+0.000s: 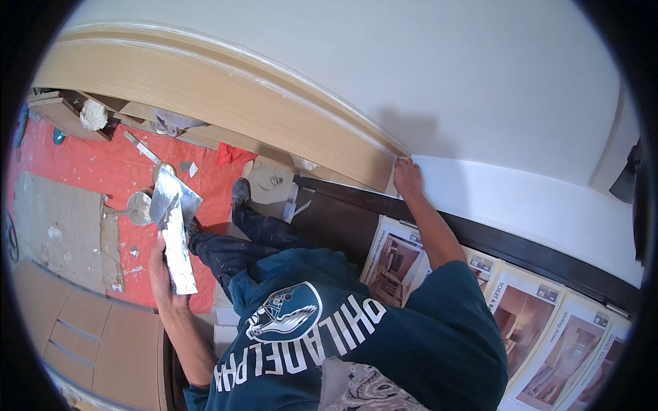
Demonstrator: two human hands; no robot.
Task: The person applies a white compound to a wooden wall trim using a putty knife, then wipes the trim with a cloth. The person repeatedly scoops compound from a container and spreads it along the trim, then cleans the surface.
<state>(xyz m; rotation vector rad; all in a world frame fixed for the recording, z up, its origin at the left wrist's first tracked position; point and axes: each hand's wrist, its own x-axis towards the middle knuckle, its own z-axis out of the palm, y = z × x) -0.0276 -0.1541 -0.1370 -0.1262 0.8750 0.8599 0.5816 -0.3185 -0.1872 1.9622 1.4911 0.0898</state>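
Note:
My left hand (162, 277) holds two metal putty blades, a long one (179, 257) smeared with white and a wider plate (171, 200) behind it, over the floor. My right hand (408, 177) is up at the end of the pale wooden board (274, 116), where it meets the white wall (480, 96). Its fingers are curled at that edge; I cannot make out what, if anything, is in them. A white bucket (139, 209) stands on the red floor covering (82, 164) beyond my left hand, with another scraper (140, 145) lying near it.
Cluttered wooden shelving (65, 116) runs under the board. Worn cardboard (55, 226) and brown panels (82, 322) are at left. My feet (241, 195) are beside a dark ledge (329, 226). Printed picture boards (528, 315) line the lower right. A dark object (624, 178) is at the right rim.

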